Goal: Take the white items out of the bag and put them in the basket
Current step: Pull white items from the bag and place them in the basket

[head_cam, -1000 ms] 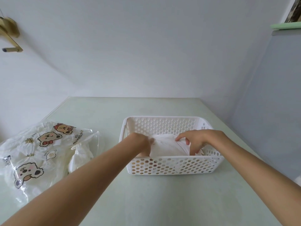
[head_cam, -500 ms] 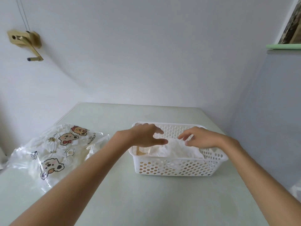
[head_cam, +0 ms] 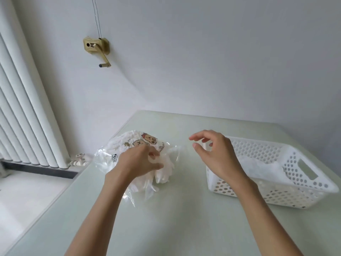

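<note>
Both hands are being held over a pale green table (head_cam: pixel 184 209), seen from above by a head-worn camera. Part of the clear plastic bag (head_cam: pixel 129 148), or the white material at its opening, is being gripped by the left hand (head_cam: pixel 136 161), whose fingers are curled at the bag's mouth; which of the two is being pinched cannot be told. Cartoon bear faces are being shown on the bag, which is lying on the table to the left of centre. A white item (head_cam: pixel 164 172) is being seen bunched at the bag's open end, just beside the left fingers and partly under the clear film. Nothing is being held by the right hand (head_cam: pixel 215 154), which is being kept in the air between the bag and the basket (head_cam: pixel 299 174), its fingers loosely bent and apart. The white perforated basket is standing on the table at the right, well apart from the bag. White material (head_cam: pixel 262 165) is being seen lying inside the basket. A white ribbed radiator (head_cam: pixel 27 115) is being seen at the left, and a small brass crank fitting (head_cam: pixel 96 48) is being seen mounted on the wall.
</note>
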The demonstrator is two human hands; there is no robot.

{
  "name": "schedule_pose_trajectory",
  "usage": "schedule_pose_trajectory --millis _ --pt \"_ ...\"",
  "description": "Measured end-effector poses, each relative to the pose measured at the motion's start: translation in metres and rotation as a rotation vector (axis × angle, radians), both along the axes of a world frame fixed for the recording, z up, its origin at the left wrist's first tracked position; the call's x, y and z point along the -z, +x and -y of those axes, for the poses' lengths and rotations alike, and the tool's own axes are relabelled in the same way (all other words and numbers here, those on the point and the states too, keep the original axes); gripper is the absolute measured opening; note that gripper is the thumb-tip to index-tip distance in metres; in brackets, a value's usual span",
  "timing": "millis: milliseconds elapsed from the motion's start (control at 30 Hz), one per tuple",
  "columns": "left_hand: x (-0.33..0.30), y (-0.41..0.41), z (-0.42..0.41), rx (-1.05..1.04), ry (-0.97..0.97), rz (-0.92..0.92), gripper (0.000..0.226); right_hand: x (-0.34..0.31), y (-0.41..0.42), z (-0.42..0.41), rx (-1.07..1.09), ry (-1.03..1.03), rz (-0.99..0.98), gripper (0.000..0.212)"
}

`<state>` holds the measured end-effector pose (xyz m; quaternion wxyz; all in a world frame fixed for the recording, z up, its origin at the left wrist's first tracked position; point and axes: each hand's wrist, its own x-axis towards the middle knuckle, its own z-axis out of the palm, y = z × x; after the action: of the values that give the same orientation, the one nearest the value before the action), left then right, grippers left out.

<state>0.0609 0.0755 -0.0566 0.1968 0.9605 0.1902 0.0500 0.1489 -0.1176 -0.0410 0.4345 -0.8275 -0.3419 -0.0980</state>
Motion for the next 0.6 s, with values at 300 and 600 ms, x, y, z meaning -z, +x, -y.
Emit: schedule_pose_trajectory --millis 300,600 --pt "0.0 0.013 -0.018 0.013 -0.191 0.187 0.026 0.035 -0.031 -0.067 0.137 -0.588 0.15 0.037" --pt "0.0 0.013 -0.023 0.168 -0.102 0.211 0.047 0.038 -0.024 -0.047 0.09 -0.519 0.026 0.034"
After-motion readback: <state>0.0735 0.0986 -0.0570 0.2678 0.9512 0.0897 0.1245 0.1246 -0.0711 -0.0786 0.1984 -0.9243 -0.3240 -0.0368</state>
